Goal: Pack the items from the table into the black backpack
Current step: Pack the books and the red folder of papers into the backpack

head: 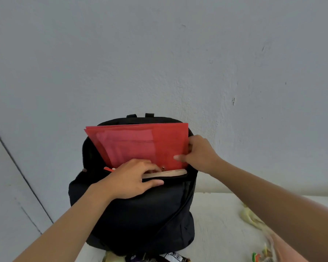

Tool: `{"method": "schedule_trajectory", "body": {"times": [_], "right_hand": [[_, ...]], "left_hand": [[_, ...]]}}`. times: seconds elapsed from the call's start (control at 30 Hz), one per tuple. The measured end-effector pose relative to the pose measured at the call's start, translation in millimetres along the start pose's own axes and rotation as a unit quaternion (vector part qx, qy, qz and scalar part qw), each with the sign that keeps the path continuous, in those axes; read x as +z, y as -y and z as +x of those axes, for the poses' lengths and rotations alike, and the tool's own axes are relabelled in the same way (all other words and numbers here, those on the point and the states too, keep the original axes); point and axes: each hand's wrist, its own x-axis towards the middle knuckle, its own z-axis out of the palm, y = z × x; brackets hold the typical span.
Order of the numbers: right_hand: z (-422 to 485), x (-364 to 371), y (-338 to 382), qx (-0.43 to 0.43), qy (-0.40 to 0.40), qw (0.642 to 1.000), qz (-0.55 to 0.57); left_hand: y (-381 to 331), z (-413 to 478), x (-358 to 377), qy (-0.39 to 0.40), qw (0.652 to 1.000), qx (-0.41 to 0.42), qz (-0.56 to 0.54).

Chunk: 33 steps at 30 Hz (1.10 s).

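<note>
The black backpack stands upright on the white table, its main compartment unzipped. A red translucent folder sticks halfway out of the opening, tilted a little to the left. My right hand pinches the folder's right edge, thumb on its front face. My left hand grips the front lip of the opening, fingers curled inside and thumb outside. Behind those fingers lies the pale edge of a book, and a red pen tip shows at the left.
A grey wall rises directly behind the backpack. Small packets lie at the table's front edge below the bag. A pale yellow item and colourful wrappers sit on the table to the right, partly under my right forearm.
</note>
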Motion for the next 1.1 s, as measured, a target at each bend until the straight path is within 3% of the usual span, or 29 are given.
{"method": "schedule_trajectory", "body": {"times": [0.1,0.17,0.27,0.4,0.5,0.57,0.63,0.7,0.77,0.83,0.9,1.0,1.1], "right_hand": [[-5,8,3,-0.028,-0.055,0.995,0.076],[-4,13,-3,-0.028,-0.052,0.998,0.025],[-2,13,-8,-0.017,-0.047,0.996,-0.08],[-4,3,4,-0.015,-0.071,0.967,-0.244],[-9,-8,10,0.006,-0.039,0.96,-0.278],[-18,-13,18,0.052,0.033,0.98,-0.191],[-30,-14,25,0.116,0.091,0.989,-0.017],[-42,-9,33,0.152,0.09,0.966,0.189],[-50,4,40,0.115,0.06,0.956,0.264],[-51,20,42,-0.015,0.036,0.991,0.127],[-49,33,42,-0.129,0.06,0.989,-0.032],[-45,50,35,-0.204,0.072,0.947,-0.236],[-48,52,26,-0.219,0.048,0.936,-0.271]], "left_hand": [[18,-15,-20,0.0,0.999,-0.043,0.004],[40,-29,-32,-0.032,0.995,-0.093,0.026],[62,-40,-38,-0.003,0.986,-0.154,0.069],[66,-41,-31,0.036,0.985,-0.15,0.082],[68,-46,-29,0.045,0.987,-0.139,0.065],[69,-53,-27,0.047,0.989,-0.132,0.048],[67,-59,-24,0.035,0.992,-0.121,0.018],[63,-64,-24,0.021,0.994,-0.11,0.01],[59,-69,-25,0.009,0.993,-0.112,0.016],[51,-74,-28,0.004,0.992,-0.128,0.018],[45,-78,-30,0.012,0.988,-0.151,-0.002],[40,-84,-32,0.013,0.986,-0.164,-0.012],[34,-92,-32,0.023,0.988,-0.152,0.013]]}}
